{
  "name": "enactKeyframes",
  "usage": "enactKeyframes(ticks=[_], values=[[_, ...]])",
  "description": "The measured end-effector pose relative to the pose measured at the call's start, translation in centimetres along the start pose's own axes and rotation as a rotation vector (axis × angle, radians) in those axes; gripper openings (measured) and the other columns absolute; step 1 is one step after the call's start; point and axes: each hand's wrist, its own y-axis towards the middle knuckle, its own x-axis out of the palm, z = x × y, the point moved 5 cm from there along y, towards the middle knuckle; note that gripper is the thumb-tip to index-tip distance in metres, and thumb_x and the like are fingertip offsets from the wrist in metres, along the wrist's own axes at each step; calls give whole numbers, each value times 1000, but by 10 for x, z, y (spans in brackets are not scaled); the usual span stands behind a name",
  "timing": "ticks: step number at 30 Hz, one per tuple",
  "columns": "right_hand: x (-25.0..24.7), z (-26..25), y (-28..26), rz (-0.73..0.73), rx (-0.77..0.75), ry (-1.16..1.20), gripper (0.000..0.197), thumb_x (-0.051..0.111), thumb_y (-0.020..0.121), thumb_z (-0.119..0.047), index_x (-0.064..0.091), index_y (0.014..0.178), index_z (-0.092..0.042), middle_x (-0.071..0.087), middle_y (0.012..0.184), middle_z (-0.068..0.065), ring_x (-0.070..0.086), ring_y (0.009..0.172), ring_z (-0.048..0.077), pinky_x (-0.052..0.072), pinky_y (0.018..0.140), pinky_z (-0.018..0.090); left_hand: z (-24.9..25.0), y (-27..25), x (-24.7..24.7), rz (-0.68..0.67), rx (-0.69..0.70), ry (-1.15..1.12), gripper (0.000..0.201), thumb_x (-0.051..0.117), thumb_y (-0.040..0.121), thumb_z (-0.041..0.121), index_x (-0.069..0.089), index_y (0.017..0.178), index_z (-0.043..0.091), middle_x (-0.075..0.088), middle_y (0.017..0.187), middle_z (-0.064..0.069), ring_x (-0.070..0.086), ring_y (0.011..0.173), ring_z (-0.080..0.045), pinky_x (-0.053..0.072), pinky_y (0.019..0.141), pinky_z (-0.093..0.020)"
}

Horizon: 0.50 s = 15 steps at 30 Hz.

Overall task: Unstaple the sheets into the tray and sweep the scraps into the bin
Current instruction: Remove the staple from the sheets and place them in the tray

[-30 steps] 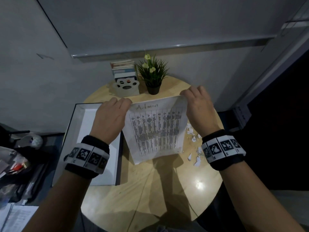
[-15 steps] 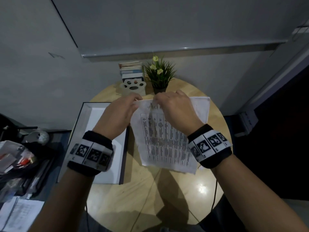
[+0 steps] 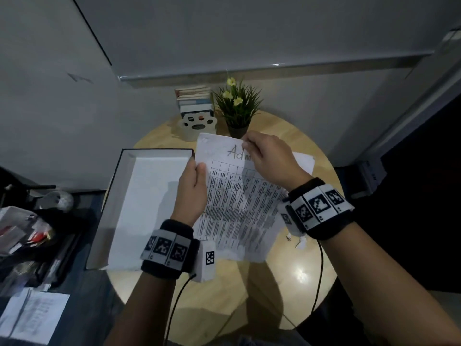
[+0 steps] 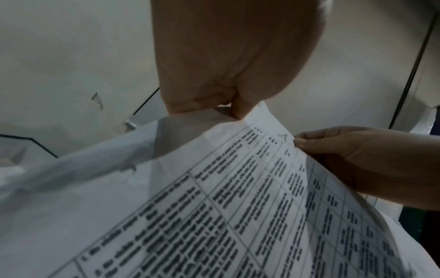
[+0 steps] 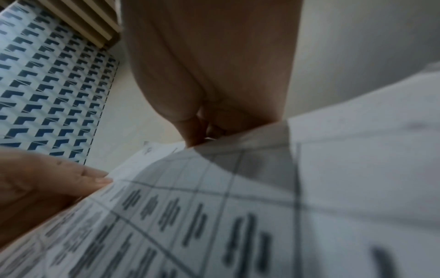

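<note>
A printed sheet with a table and handwritten heading hangs above the round wooden table. My left hand pinches its left edge, just right of the tray. My right hand pinches its top edge near the heading. Another white sheet lies on the table behind my right hand. The tray is a shallow dark-rimmed box holding white paper. In the left wrist view the printed sheet fills the lower frame. In the right wrist view the printed sheet is blurred. A few paper scraps show below my right wrist.
A potted plant and a paw-print holder with books stand at the table's far edge by the wall. Cluttered items and papers lie on a dark surface at left. Cables hang from both wrists.
The top printed sheet has come away from the one beneath and shifted left toward the tray. My left hand moved from the top corner down to the sheet's left edge.
</note>
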Motion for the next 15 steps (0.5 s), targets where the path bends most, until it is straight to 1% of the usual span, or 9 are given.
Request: enactKeyframes(ticks=[3, 4, 5, 6, 8, 9, 10, 12, 15], values=[[13, 1, 2, -73, 18, 21, 21, 41, 98, -21, 58, 95, -10, 61, 79, 3, 53, 73, 24, 32, 61, 28, -9, 1, -1, 20, -23, 94, 30, 30, 101, 18, 32, 71, 17, 31, 65, 4, 32, 58, -8, 30, 61, -31], [21, 2, 5, -112, 21, 36, 21, 41, 98, -21, 58, 96, -9, 58, 79, 1, 52, 74, 24, 32, 63, 28, -17, 0, -2, 40, -43, 127, 30, 30, 101, 18, 31, 70, 17, 31, 64, 4, 32, 59, -10, 29, 62, -33], [28, 6, 9, -145, 26, 32, 22, 41, 98, -22, 59, 100, -9, 59, 82, 1, 53, 78, 25, 33, 67, 29, -27, 0, -5, 63, -72, 153, 29, 29, 100, 18, 32, 71, 13, 33, 64, 2, 34, 60, -13, 31, 64, -34], [35, 15, 15, -167, 42, -7, 25, 40, 99, -24, 59, 107, -10, 62, 90, 3, 55, 87, 27, 35, 73, 33, -37, -2, -8, 90, -105, 158, 29, 29, 100, 19, 34, 74, 8, 37, 65, -2, 38, 62, -18, 34, 68, -36], [45, 46, 32, -187, 129, -146, 33, 37, 99, -27, 53, 125, -11, 65, 113, 10, 53, 109, 31, 37, 88, 40, -62, -7, -18, 156, -159, 164, 31, 29, 100, 23, 39, 81, 0, 46, 72, -18, 47, 70, -32, 41, 71, -42], [50, 66, 41, -210, 189, -204, 36, 37, 100, -25, 49, 130, -10, 62, 122, 14, 50, 116, 34, 39, 92, 42, -72, -10, -24, 182, -200, 178, 31, 28, 100, 23, 40, 82, 1, 48, 74, -20, 48, 71, -32, 40, 69, -41], [56, 86, 48, -252, 244, -254, 38, 38, 99, -23, 46, 133, -7, 59, 126, 17, 47, 120, 36, 40, 94, 43, -81, -13, -30, 204, -247, 205, 29, 28, 100, 22, 41, 83, 2, 48, 75, -18, 48, 71, -29, 39, 66, -38], [78, 119, 60, -397, 316, -339, 38, 42, 98, -17, 43, 134, -3, 54, 130, 21, 44, 123, 37, 44, 95, 46, -93, -20, -38, 238, -309, 242, 26, 30, 100, 18, 41, 81, 4, 47, 72, -11, 45, 67, -24, 35, 62, -34], [123, 142, 75, -581, 294, -413, 39, 44, 96, -13, 41, 134, -4, 48, 134, 20, 44, 123, 36, 47, 94, 46, -103, -30, -45, 277, -340, 263, 27, 32, 99, 14, 35, 74, 8, 39, 63, -2, 36, 57, -14, 29, 53, -29]])
